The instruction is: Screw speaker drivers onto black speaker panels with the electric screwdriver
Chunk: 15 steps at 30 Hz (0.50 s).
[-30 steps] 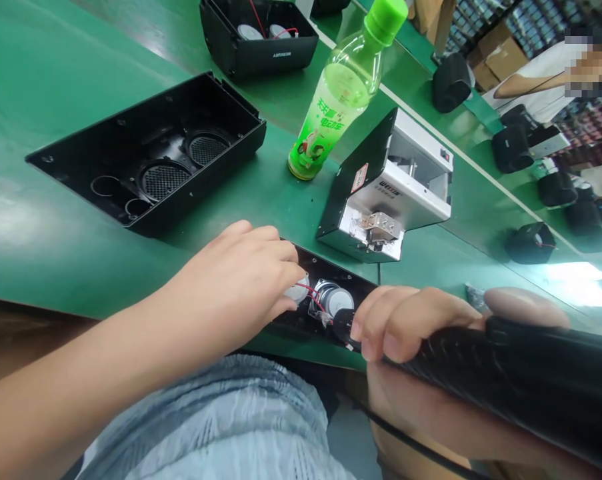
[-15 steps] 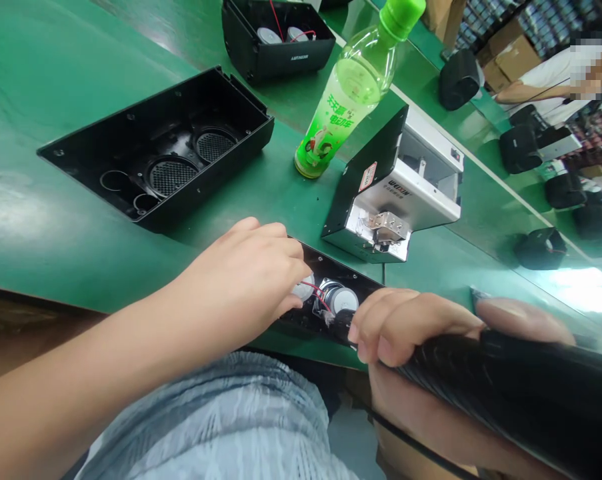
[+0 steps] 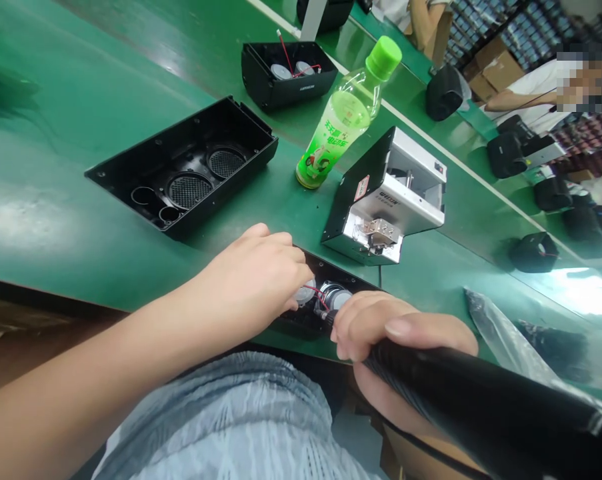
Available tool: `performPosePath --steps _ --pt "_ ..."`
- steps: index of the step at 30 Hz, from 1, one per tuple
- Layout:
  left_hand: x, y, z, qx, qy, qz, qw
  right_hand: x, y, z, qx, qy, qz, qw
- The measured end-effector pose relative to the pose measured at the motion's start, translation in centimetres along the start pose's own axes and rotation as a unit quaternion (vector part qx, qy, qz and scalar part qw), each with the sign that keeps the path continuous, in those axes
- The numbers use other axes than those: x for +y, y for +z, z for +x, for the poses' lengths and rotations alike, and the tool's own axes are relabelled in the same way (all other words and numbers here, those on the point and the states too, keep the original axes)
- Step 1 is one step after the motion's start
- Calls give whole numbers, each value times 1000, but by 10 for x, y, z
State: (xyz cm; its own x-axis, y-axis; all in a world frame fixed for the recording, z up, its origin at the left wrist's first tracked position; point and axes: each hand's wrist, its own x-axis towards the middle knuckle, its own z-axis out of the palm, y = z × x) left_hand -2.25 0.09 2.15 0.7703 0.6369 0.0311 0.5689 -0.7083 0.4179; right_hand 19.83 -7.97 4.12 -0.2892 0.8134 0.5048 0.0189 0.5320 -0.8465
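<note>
A black speaker housing (image 3: 358, 279) lies at the table's near edge, partly covered by my hands. Inside it sit two round speaker drivers, joined by thin red wires (image 3: 323, 291). My left hand (image 3: 265, 270) curls over the left driver (image 3: 305, 293), its thumb and fingers at the rim. In my right hand (image 3: 381, 323) is a thick black electric screwdriver (image 3: 445, 380), tilted, with the fingers wrapped round its grip. The screwdriver's front end (image 3: 331, 318) points into the housing beside the right driver (image 3: 339, 298); its exact contact point is too small to tell.
Behind my hands stand a silver-and-black screw feeder (image 3: 385, 207) and a green-capped bottle (image 3: 341, 120). An open black housing (image 3: 181, 180) lies left, another with drivers (image 3: 291, 80) farther back. Clear plastic (image 3: 501, 340) lies right. Across the table, a person's arm (image 3: 511, 99) shows.
My right hand and the screwdriver have moved slightly left, and its front end shows more clearly in the housing. My left hand stays on the driver. The view has shifted a little.
</note>
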Motion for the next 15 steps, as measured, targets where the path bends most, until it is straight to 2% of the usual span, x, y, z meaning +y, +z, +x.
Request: performPosePath --steps 7,10,11,13,15 --pt "-7 4 -1 26 39 -8 999 15 20 -2 107 -25 32 993" --pt "-11 4 0 33 43 -20 998 11 23 6 139 -20 73 987" --pt "-12 5 0 34 44 -23 998 6 19 10 155 1 90 984" --pt "-16 6 2 34 49 -29 998 -8 5 20 227 44 103 967" --pt "-19 8 3 38 56 -39 997 -22 -17 34 312 43 84 945"
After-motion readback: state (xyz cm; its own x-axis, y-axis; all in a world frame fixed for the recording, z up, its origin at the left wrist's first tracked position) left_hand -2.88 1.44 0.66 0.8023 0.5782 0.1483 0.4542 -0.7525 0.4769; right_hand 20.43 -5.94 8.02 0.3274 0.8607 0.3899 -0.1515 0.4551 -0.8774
